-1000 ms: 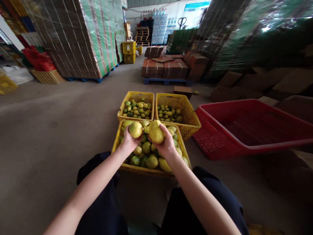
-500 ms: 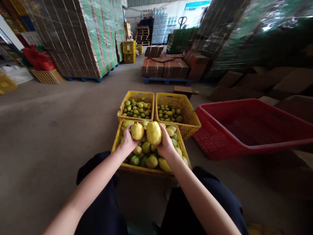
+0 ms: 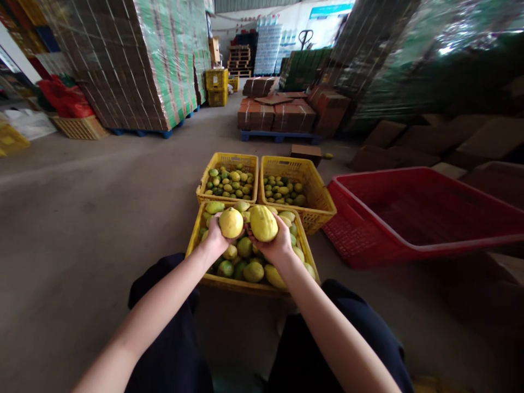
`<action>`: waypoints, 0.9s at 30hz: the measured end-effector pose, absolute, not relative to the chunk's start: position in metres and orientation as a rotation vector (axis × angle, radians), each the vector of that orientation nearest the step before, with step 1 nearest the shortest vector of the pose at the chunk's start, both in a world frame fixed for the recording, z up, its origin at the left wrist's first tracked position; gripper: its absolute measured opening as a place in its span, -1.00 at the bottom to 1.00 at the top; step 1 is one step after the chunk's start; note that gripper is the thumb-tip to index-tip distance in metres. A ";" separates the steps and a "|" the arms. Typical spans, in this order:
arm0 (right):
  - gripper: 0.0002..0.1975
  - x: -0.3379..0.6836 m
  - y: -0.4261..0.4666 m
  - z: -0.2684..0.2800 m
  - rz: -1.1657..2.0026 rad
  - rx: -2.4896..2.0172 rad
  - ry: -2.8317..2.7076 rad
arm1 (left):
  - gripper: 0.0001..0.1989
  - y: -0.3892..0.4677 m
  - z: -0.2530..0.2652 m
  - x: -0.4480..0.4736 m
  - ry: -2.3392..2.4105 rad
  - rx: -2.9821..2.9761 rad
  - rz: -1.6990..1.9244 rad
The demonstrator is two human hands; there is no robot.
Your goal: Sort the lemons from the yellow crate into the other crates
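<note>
My left hand [image 3: 216, 234] is closed around a round yellow lemon [image 3: 231, 222], its face turned up toward me. Beside it, my right hand [image 3: 279, 243] grips a larger, ribbed yellow lemon [image 3: 263, 223] from below and the right. Both fruits are held a little above the near yellow crate [image 3: 191, 233], which is full of big yellow and green lemons [image 3: 254, 271]. Fingertips of both hands are partly hidden behind the fruit. Behind that crate stand a left yellow crate [image 3: 200, 188] and a right yellow crate [image 3: 317, 185], each holding smaller yellow-green lemons.
A large red crate [image 3: 360, 234] stands to the right, with flattened cardboard [image 3: 382, 134] behind it. Farther back are bundled cartons [image 3: 274, 117] on a blue pallet [image 3: 280, 136]. A tall wrapped stack [image 3: 123, 65] rises at left. My knees flank the near crate.
Both lemons have turned in my hands. The right hand has rolled under its lemon, moving it slightly right, while the left lemon has tipped to show a smoother face.
</note>
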State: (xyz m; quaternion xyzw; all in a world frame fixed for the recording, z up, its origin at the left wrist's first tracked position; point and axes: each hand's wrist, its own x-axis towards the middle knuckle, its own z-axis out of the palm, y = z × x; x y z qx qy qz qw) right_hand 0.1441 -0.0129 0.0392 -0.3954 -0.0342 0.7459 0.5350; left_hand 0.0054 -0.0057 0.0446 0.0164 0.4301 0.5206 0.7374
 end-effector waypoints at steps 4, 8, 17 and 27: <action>-0.75 0.144 -0.012 0.038 1.759 -0.992 -0.068 | -0.52 -0.005 0.041 0.003 0.914 0.002 1.117; -0.70 0.143 -0.014 0.043 1.782 -0.989 -0.092 | -0.49 -0.005 0.041 0.001 0.890 -0.022 1.085; -0.72 0.139 -0.020 0.049 1.788 -0.949 -0.200 | -0.79 -0.009 0.051 0.005 0.724 0.208 1.232; -0.71 0.139 -0.018 0.032 1.130 -0.935 -0.744 | -0.78 -0.009 0.046 0.007 0.658 0.343 1.336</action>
